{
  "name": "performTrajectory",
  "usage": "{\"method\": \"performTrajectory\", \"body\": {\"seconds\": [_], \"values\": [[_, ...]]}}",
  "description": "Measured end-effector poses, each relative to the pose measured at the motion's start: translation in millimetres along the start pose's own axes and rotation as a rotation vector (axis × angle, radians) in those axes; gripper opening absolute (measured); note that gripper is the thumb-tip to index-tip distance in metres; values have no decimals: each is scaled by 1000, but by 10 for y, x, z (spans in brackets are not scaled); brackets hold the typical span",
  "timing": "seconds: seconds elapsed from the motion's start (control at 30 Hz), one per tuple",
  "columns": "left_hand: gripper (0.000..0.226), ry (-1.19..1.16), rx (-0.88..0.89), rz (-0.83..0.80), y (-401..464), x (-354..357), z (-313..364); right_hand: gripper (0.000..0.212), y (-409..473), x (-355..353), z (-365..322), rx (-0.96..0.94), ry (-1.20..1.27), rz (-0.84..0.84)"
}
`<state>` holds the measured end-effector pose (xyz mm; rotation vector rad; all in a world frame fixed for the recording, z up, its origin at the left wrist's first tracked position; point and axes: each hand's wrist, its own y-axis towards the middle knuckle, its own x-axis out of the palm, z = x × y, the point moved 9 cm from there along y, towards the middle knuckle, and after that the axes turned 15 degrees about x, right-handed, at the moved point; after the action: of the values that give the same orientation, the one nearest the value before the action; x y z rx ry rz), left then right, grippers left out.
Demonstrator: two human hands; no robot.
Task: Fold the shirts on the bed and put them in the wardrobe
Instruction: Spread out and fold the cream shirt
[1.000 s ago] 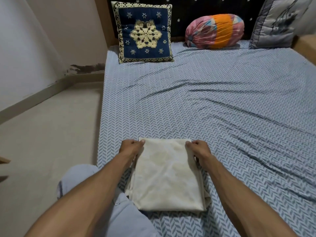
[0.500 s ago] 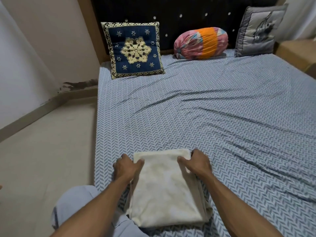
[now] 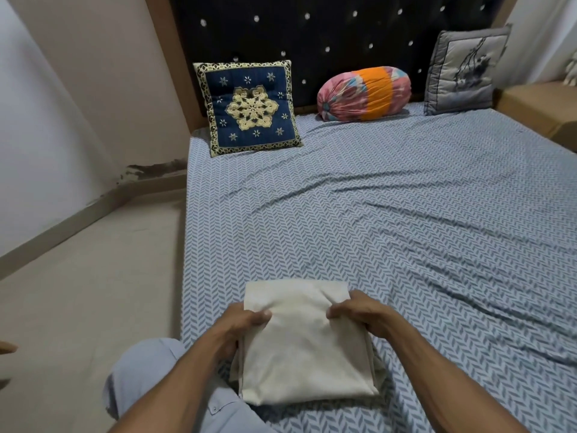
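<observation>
— Near the foot of the bed [image 3: 406,245], what did the hands have?

— Both gripped the folded cream shirt [image 3: 299,348] by its sides. The left hand [image 3: 240,326] had its thumb over the top layer and its fingers curled under the left edge; the right hand [image 3: 362,314] pinched the right edge in the same way.

— And where did the shirt lie?

— Flat on the blue patterned sheet, close to the bed's left edge, with its near end touching the person's light blue knee [image 3: 150,370].

— What else lay around?

— Well apart, by the dark studded headboard [image 3: 312,42], stood a navy embroidered cushion [image 3: 249,107], a pink-and-orange bolster [image 3: 363,93] and a grey cushion [image 3: 465,73]. Wrinkled sheet stretched between them and the shirt. Beige floor [image 3: 87,292] ran along the left side.
</observation>
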<state>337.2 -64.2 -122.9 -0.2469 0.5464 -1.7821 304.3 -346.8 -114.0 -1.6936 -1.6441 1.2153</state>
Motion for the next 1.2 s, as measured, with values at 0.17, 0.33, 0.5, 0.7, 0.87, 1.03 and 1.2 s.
{"method": "performTrajectory", "body": {"seconds": [0.17,0.33,0.5,0.7,0.87,1.03,1.2], "values": [[30,-125,89,-30,11,-189,372,36,-147,-15,-453,-141,63,-191],[30,-160,287,-6,202,-463,1242,33,-404,-279,-1297,-355,107,-159],[43,-74,450,51,277,-732,1908,40,-670,-555,-1855,-570,78,-56],[39,169,436,-2,232,-706,1274,55,-364,-276,-1367,-568,-134,52],[51,453,163,-271,87,-468,154,27,-39,182,-466,-442,-380,-47],[25,89,151,-49,52,-455,166,35,-154,204,-392,-424,-17,-142],[32,61,208,44,39,-537,302,19,-219,71,-385,-443,53,0]]}}
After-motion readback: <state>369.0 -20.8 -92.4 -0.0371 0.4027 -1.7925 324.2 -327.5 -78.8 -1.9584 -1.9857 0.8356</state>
